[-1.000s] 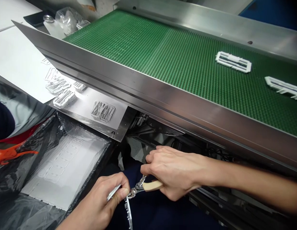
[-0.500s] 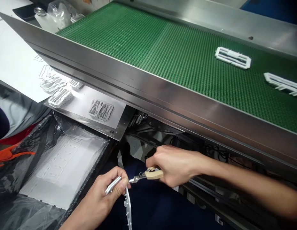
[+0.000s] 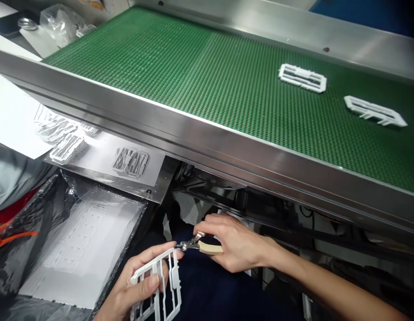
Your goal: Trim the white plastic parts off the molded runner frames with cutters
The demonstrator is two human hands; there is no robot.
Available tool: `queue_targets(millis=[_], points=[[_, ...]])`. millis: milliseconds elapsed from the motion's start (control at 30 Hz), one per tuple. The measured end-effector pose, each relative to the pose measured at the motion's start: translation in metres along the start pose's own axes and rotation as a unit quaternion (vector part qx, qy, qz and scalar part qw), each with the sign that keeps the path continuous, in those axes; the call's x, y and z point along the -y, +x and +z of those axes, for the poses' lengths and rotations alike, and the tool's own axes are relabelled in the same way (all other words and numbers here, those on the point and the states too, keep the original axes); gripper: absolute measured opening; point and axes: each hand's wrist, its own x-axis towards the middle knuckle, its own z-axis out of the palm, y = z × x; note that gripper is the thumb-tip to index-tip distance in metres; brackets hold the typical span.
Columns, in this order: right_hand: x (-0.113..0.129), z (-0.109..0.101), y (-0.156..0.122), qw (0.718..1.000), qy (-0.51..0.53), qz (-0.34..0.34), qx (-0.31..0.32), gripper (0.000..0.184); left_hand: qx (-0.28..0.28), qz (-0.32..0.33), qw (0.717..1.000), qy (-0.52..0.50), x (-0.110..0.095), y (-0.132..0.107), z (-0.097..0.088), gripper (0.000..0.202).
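A white moulded plastic frame with thin bars [image 3: 156,267] is gripped in my left hand [image 3: 126,285], thumb on the near face and fingers behind. A second frame may lie behind it; I cannot tell. My right hand [image 3: 238,243] is closed round the cream handles of small nippers [image 3: 210,248]. The nippers' metal jaws are at the frame's upper corner, close to my left fingertips. On the green conveyor belt [image 3: 153,67] lie two more white frames, one flat frame [image 3: 303,78] and one with prongs toward me [image 3: 375,111].
The conveyor's metal side wall [image 3: 200,133] runs across in front of me. Below it at left, stacked white frames [image 3: 131,161] rest on a metal shelf. A plastic-lined box [image 3: 83,245] stands at lower left, near orange-handled tool [image 3: 9,236]. A person's sleeve shows at the left edge.
My left hand has turned the white frame so its open face shows. My right hand has shifted slightly left with the nippers. The frames on the belt appear further left as the view shifts.
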Motion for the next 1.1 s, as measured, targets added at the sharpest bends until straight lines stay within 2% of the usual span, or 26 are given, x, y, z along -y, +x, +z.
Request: queue_targets(millis=[133,500,667,867,1000,1100], points=[[0.001,-0.003,0.003,0.998,-0.053,-0.035,-0.012,0.033,-0.021,-0.026,0.999,-0.031,0.000,-0.002,0.002,0.058],[0.000,-0.017,0.007,0.989,-0.116,-0.093,0.010,0.024,-0.017,-0.064,0.998,-0.006,0.000,-0.004,0.005,0.062],[0.000,-0.021,0.008,0.987,-0.120,-0.103,0.015,0.019,-0.030,-0.055,0.998,0.010,0.002,-0.006,0.003,0.058],[0.002,-0.023,0.010,0.985,-0.135,-0.106,0.018,0.012,0.008,-0.070,0.997,-0.010,0.000,-0.004,0.003,0.063],[0.000,-0.017,0.011,0.996,-0.057,-0.072,0.008,0.016,-0.001,-0.056,0.997,-0.044,-0.002,-0.003,0.004,0.058],[0.000,-0.011,0.011,0.997,0.072,0.007,-0.011,0.009,-0.024,-0.043,0.997,-0.064,-0.004,-0.002,0.005,0.059]])
